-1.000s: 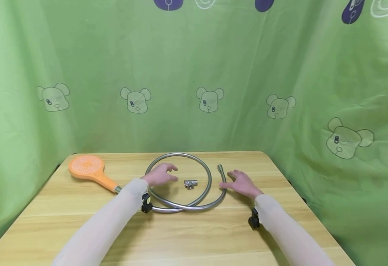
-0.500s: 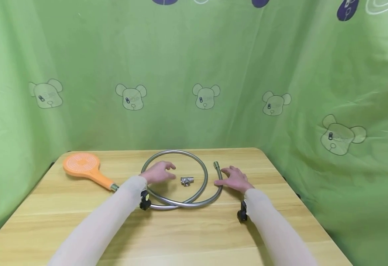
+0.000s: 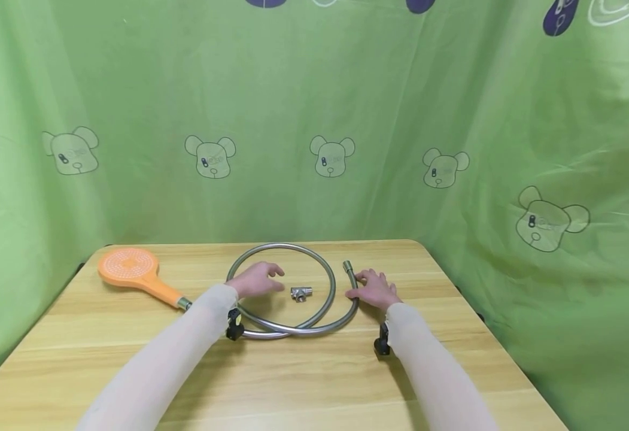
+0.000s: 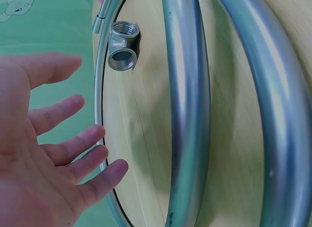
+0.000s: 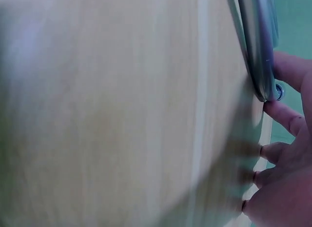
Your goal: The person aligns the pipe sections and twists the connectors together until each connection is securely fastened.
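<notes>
Straddling hose [image 3: 314,330] with right hand [image 3: 376,292], right of joint [image 3: 300,293], can't tell if pinched; holding nothing in loosely spread left hand [image 3: 257,279]. Likely springy; pinch near tip [image 3: 347,266].

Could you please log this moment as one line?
left hand: holding nothing | right hand: straddling hose, grip unclear | metal fitting: inside hose loop

A green curtain [image 3: 271,78] hangs by the wooden table [image 3: 303,383] — behind it and at both sides. Bear heads [image 3: 213,158] cross the curtain in a row, purple shapes [image 3: 559,17] above
</notes>
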A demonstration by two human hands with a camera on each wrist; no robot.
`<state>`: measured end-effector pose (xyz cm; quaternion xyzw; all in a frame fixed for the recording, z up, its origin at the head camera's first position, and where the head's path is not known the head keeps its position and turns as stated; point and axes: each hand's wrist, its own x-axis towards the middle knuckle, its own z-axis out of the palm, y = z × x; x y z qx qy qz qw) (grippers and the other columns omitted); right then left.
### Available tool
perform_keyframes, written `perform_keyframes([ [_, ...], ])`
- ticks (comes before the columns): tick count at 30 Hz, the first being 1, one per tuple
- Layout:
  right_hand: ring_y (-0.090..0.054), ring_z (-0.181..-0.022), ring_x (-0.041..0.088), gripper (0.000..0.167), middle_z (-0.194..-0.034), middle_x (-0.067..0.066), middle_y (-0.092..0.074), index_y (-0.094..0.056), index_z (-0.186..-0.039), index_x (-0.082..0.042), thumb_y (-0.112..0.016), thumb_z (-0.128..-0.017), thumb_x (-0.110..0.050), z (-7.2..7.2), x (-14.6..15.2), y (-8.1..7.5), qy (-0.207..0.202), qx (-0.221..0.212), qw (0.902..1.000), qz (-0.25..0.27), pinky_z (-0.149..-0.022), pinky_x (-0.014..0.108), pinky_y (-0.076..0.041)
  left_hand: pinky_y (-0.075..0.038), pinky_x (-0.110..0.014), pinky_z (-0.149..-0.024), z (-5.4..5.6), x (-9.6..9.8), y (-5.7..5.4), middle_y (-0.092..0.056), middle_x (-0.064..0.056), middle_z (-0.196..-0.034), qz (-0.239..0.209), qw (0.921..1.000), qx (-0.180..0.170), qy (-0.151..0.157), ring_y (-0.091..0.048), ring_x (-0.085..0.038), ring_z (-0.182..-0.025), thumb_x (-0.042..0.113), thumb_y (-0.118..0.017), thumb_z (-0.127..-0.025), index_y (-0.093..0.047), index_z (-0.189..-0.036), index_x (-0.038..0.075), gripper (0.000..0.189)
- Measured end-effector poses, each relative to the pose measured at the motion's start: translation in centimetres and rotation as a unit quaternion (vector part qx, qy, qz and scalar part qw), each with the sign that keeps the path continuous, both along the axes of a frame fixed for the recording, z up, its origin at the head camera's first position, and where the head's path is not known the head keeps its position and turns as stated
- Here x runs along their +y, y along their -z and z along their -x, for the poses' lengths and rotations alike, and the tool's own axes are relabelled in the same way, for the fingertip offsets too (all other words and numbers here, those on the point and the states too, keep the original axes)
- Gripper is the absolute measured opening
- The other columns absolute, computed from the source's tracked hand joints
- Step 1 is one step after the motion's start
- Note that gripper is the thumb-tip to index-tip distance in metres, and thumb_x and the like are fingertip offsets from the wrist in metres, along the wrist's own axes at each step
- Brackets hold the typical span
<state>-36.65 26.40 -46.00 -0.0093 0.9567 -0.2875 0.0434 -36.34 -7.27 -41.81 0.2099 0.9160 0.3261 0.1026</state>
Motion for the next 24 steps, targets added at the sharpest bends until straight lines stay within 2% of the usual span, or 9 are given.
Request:
perform_keyframes([
  [10, -0.006, -0.149, 0.056, 0.055, -0.160, 0.026, -0.029, -0.057, -0.134, -0.008, -0.069, -0.085, -0.029, 0.42, -0.05, 0.63, 0.011, 0.014, 0.9998, 0.005, -0.114, 0.077, 0.003, -0.042, -0.055, -0.109, -0.02, 0.62, 0.31, -0.056, -0.024, -0.139, -0.002, 1.0000, -0.004, 0.002, -0.055, -0.038, -0.126, 0.028, -0.069, -0.093, -0.060, -0.136, 0.007, 0.049],
  [19, -0.018, -0.149, 0.050, 0.052, -0.158, 0.027, -0.033, -0.059, -0.130, -0.004, -0.066, -0.083, -0.025, 0.54, -0.27, 0.37, 0.018, 0.013, 0.9998, -0.004, -0.115, 0.076, -0.002, -0.042, -0.054, -0.109, 0.03, 0.51, 0.51, -0.056, -0.025, -0.139, 0.003, 1.0000, -0.003, 0.004, -0.055, -0.038, -0.126, 0.029, -0.069, -0.092, -0.059, -0.137, 0.005, 0.051],
  [22, -0.024, -0.146, 0.050, 0.051, -0.154, 0.027, -0.040, -0.061, -0.127, -0.002, -0.065, -0.082, -0.026, 0.46, -0.30, 0.24, 0.025, 0.017, 0.9996, 0.000, -0.115, 0.075, -0.004, -0.042, -0.053, -0.110, -0.06, 0.54, 0.37, -0.056, -0.024, -0.140, 0.003, 1.0000, -0.009, 0.003, -0.054, -0.037, -0.127, 0.030, -0.069, -0.093, -0.059, -0.137, 0.007, 0.051],
  [24, -0.033, -0.141, 0.049, 0.049, -0.144, 0.025, -0.050, -0.062, -0.123, 0.000, -0.065, -0.082, -0.027, 0.36, -0.34, 0.11, 0.028, 0.022, 0.9994, -0.001, -0.114, 0.075, -0.008, -0.042, -0.053, -0.109, -0.10, 0.61, 0.31, -0.056, -0.024, -0.140, 0.005, 1.0000, -0.007, 0.004, -0.055, -0.037, -0.126, 0.030, -0.068, -0.093, -0.059, -0.137, 0.007, 0.050],
])
